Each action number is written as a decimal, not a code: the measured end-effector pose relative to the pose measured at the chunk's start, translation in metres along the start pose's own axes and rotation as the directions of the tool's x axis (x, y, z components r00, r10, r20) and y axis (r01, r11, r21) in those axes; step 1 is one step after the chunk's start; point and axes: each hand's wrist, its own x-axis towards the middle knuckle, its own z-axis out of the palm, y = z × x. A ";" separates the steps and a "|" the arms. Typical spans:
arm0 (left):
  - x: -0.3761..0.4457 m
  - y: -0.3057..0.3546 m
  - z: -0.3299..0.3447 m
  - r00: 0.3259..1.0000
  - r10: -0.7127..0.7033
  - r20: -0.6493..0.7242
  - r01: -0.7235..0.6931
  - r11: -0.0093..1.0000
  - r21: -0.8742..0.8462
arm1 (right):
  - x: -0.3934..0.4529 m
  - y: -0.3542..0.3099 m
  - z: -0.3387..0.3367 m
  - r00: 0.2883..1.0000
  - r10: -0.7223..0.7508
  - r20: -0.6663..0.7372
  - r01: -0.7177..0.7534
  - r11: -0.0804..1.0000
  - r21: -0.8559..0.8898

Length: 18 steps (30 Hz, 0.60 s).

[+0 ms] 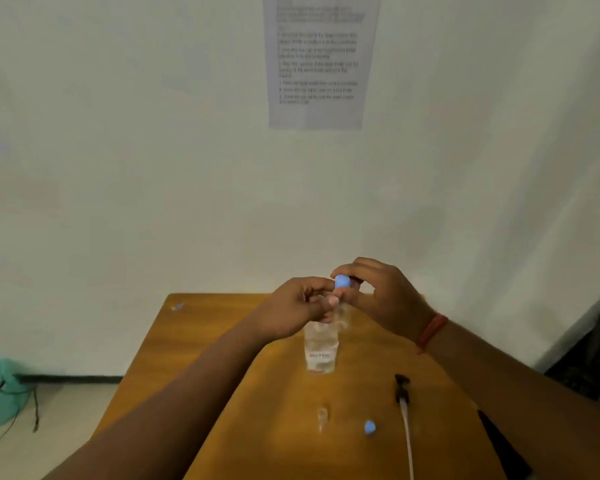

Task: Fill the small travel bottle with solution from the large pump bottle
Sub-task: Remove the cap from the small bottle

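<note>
the big bottle stands upright near the middle of the wooden table, clear, with liquid low in it. the left hand has its fingers curled round the bottle's neck, steadying it. the right hand sits just above the bottle and pinches its blue cap between thumb and fingers.

whether the cap is coming off or going on cannot be told from this view. either way, the turn is best done with the right fingertips alone while the left hand keeps the neck still, so the bottle does not twist or tip on the table. keep the cap level over the mouth; a tilted cap will likely bind on the thread.

the small bottle stands on the table nearer the person than the big bottle, open at the top, and its fill level is too blurred to read. a second blue cap lies just to the right of it. a black pump head with a white tube lies farther right of the big bottle.
</note>
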 end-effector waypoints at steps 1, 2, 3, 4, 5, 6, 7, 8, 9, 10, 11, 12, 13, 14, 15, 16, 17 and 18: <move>0.004 0.017 -0.008 0.999 0.033 -0.016 -0.033 0.999 0.006 | 0.014 -0.007 -0.013 1.000 0.005 -0.019 -0.004 1.000 0.008; 0.010 0.035 -0.016 0.997 0.068 -0.028 -0.068 0.998 0.011 | 0.029 -0.014 -0.027 0.999 0.014 -0.031 -0.013 1.000 0.016; 0.016 0.050 -0.023 0.995 0.087 -0.041 -0.086 0.996 0.012 | 0.042 -0.019 -0.039 0.999 0.019 -0.036 -0.018 1.000 0.024; 0.021 0.065 -0.031 0.992 0.111 -0.053 -0.110 0.994 0.019 | 0.056 -0.026 -0.052 0.999 0.016 -0.045 -0.015 1.000 0.028; 0.026 0.084 -0.040 0.988 0.140 -0.072 -0.139 0.990 0.030 | 0.071 -0.034 -0.067 0.998 0.001 -0.058 0.001 1.000 0.030; 0.030 0.097 -0.046 0.983 0.160 -0.085 -0.158 0.987 0.031 | 0.083 -0.040 -0.077 0.998 -0.009 -0.066 0.012 0.999 0.039; 0.035 0.116 -0.056 0.976 0.191 -0.100 -0.189 0.981 0.032 | 0.099 -0.049 -0.094 0.996 -0.029 -0.080 0.032 0.999 0.041; 0.039 0.132 -0.063 0.971 0.210 -0.110 -0.209 0.978 0.018 | 0.113 -0.056 -0.107 0.995 -0.040 -0.089 0.044 0.998 0.043; 0.043 0.148 -0.070 0.967 0.226 -0.119 -0.228 0.974 0.000 | 0.126 -0.064 -0.120 0.994 -0.043 -0.098 0.048 0.998 0.043; 0.047 0.167 -0.078 0.960 0.251 -0.126 -0.253 0.967 -0.006 | 0.141 -0.073 -0.135 0.993 -0.050 -0.107 0.055 0.998 0.039; 0.049 0.181 -0.084 0.955 0.265 -0.131 -0.268 0.963 -0.007 | 0.152 -0.080 -0.146 0.993 -0.048 -0.108 0.052 0.998 0.037; 0.053 0.198 -0.092 0.947 0.291 -0.138 -0.294 0.956 0.003 | 0.165 -0.089 -0.159 0.992 -0.054 -0.113 0.058 0.998 0.031; 0.056 0.214 -0.099 0.940 0.311 -0.141 -0.313 0.950 0.012 | 0.177 -0.096 -0.172 0.991 -0.061 -0.119 0.064 0.998 0.025; 0.059 0.228 -0.105 0.936 0.323 -0.141 -0.324 0.946 0.015 | 0.188 -0.103 -0.182 0.990 -0.062 -0.125 0.066 0.998 0.026; 0.062 0.244 -0.112 0.930 0.337 -0.145 -0.338 0.941 0.019 | 0.200 -0.111 -0.196 0.989 -0.068 -0.135 0.072 0.997 0.023; 0.064 0.256 -0.118 0.927 0.345 -0.150 -0.346 0.938 0.022 | 0.209 -0.118 -0.206 0.987 -0.075 -0.140 0.079 0.997 0.023; 0.066 0.270 -0.125 0.920 0.357 -0.160 -0.358 0.933 0.026 | 0.220 -0.126 -0.219 0.986 -0.086 -0.142 0.091 0.996 0.024; 0.067 0.281 -0.129 0.916 0.364 -0.168 -0.365 0.931 0.027 | 0.227 -0.133 -0.229 0.986 -0.095 -0.139 0.100 0.995 0.027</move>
